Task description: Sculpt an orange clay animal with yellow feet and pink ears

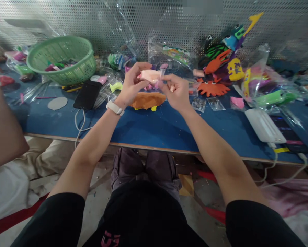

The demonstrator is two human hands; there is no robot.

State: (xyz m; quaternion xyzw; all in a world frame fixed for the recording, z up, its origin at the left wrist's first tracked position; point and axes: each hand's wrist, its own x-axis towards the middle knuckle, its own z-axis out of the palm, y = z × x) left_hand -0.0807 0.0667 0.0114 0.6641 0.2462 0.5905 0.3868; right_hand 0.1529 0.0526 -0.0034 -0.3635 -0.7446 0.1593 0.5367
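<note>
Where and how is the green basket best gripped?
On the basket, probably the right-hand rim, pinched thumb-inside by the left hand coming from the right: the raised rim is exposed there, while a phone lies in front.

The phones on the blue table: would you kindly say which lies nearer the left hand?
The phone beside the green basket is nearer the left hand; the other phone lies at the far right, beside the white power bank.
</note>
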